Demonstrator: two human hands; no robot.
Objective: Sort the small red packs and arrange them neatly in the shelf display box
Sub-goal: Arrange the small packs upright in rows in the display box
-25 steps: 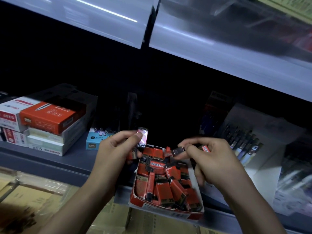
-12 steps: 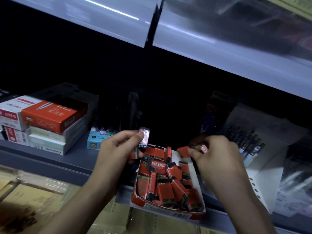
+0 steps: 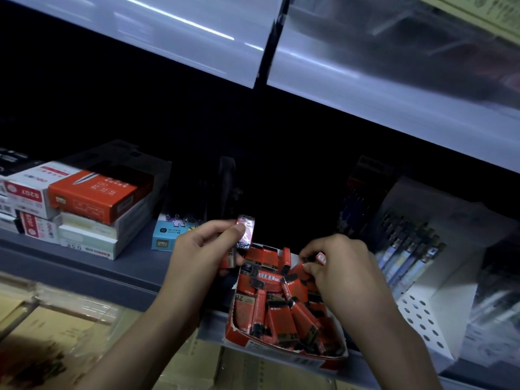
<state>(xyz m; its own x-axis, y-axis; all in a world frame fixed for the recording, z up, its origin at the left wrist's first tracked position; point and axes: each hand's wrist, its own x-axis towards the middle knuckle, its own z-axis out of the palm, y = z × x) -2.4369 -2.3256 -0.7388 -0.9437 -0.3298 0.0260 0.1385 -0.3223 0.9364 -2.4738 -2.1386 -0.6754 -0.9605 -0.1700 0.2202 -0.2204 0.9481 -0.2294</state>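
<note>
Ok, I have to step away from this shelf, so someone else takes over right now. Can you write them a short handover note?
Left hand: holds a shiny pinkish pack under the thumb, with some red ones below it, beside the box's back left corner.
Right hand: pinches a red pack over the back of the display box.
Box: on the front edge of the shelf; the loose packs inside lie jumbled, tilted and crossing.
Done: no neat rows yet.
Left: line up the packs and put back those held.
</note>
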